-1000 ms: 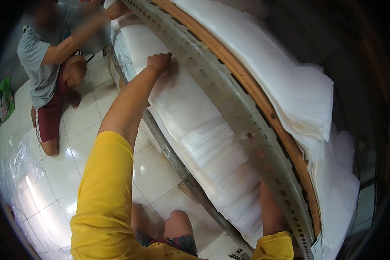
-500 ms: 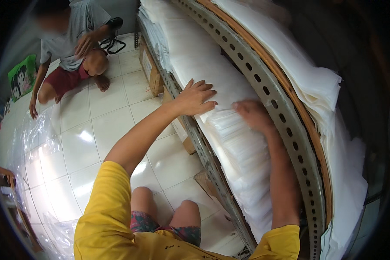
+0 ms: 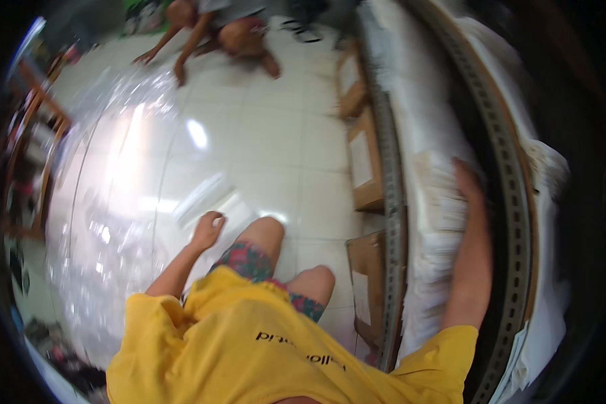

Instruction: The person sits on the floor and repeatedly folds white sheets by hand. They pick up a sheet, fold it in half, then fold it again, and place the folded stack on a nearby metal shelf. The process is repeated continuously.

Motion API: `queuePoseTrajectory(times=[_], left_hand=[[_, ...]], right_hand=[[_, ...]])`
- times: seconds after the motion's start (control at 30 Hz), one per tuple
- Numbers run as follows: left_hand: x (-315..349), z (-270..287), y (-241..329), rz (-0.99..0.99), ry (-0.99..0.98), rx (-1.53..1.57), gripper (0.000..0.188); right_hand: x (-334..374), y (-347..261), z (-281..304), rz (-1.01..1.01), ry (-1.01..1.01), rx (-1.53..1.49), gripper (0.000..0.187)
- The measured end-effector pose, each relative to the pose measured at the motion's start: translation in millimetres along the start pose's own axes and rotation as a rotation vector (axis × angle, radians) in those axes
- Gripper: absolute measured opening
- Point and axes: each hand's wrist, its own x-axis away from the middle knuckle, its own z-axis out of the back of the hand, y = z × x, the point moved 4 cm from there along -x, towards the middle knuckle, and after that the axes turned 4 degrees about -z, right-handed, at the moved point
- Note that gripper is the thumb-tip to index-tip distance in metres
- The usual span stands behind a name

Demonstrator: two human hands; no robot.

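My left hand [image 3: 209, 230] is over the floor beside my bent knee, its fingers loosely curled and blurred; whether anything is in them does not show. Just past it on the tiles lies a flat clear plastic packet with a white part [image 3: 234, 205]. My right arm reaches into the shelf along a long stack of thin white sheets [image 3: 443, 209]. The right hand [image 3: 467, 180] rests against the stack's far side, smeared by motion, with its fingertips mostly hidden.
Grey perforated metal rails [image 3: 392, 188] edge the shelf; brown cardboard boxes [image 3: 365, 161] stand beneath it. Clear plastic sheeting [image 3: 108, 269] spreads over the floor at left, near a wooden rack [image 3: 47, 104]. Another person [image 3: 239, 34] crouches at the far end.
My left hand has come off the white stack and moved down left over the floor. My right hand remains at the stack. The view has turned left; the other person now reaches both hands down.
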Motion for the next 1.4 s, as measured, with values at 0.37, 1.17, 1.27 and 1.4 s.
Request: queuePoseTrajectory(times=[0.37,1.17,1.27,1.4], left_hand=[[222.9,73.0,-204.1,0.589,0.276,-0.052,0.046],[-9.6,-107.0,-112.6,-0.546,-0.506,-0.671,0.075],[-12.9,-109.2,-108.0,-0.585,-0.518,-0.607,0.078],[-23.4,-104.6,-112.5,-0.472,-0.423,-0.551,0.075]], right_hand=[[76.3,-87.2,-2.9,0.529,0.679,-0.064,0.045],[326.4,-86.9,-610.0,-0.964,-0.049,-0.594,0.086],[324.1,-88.6,-633.5,-0.928,0.11,-0.862,0.067],[313.7,-107.0,-604.2,-0.822,-0.087,-0.876,0.042]])
